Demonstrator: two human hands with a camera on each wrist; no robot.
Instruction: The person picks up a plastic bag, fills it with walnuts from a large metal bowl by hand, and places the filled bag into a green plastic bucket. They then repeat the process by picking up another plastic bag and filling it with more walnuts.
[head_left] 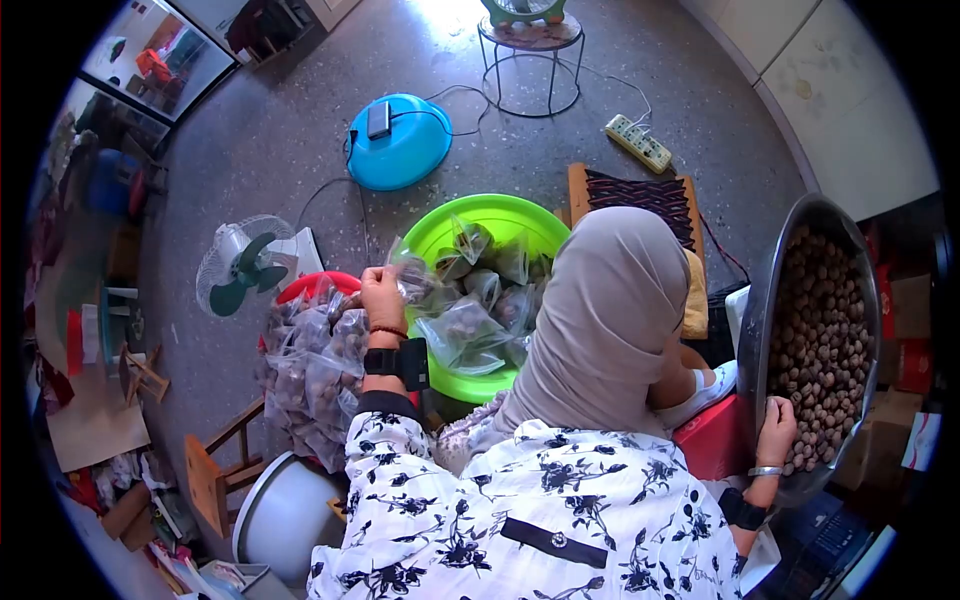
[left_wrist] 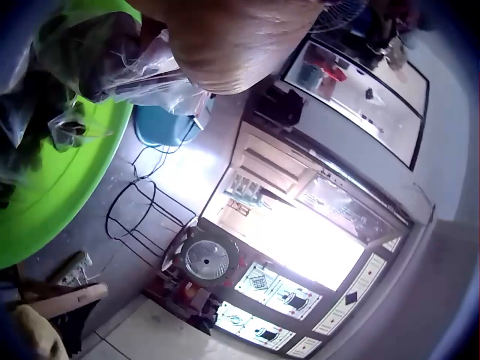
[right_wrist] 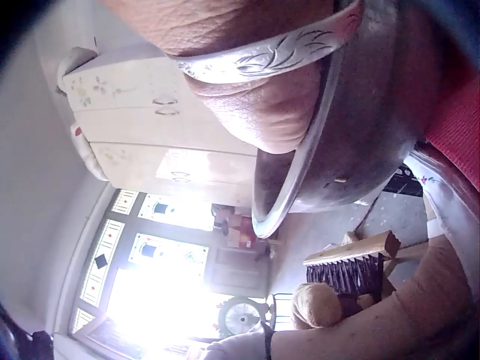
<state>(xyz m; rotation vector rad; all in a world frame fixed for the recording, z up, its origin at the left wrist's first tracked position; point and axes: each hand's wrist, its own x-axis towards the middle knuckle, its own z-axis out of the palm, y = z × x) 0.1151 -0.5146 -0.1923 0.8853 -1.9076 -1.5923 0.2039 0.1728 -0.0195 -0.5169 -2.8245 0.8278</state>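
The left hand [head_left: 382,300] pinches a clear plastic bag [head_left: 412,277] with dark contents at the left rim of a green basin [head_left: 447,384]. Several similar bags lie in that basin. In the left wrist view the bag [left_wrist: 150,75] hangs beside the palm [left_wrist: 225,45]. At the right, the other hand [head_left: 777,434] is at the near edge of a large metal basin [head_left: 757,330] full of walnuts [head_left: 822,340]. Its fingertips are small in the head view and out of sight in the right wrist view, where the wrist [right_wrist: 255,97] crosses the metal rim [right_wrist: 300,172].
A red basin [head_left: 345,281] heaped with filled bags [head_left: 310,370] stands left of the green one. Around them are a small fan [head_left: 250,265], a blue basin [head_left: 415,150], a power strip [head_left: 638,143], a wooden stool [head_left: 210,480] and a white bucket [head_left: 285,520].
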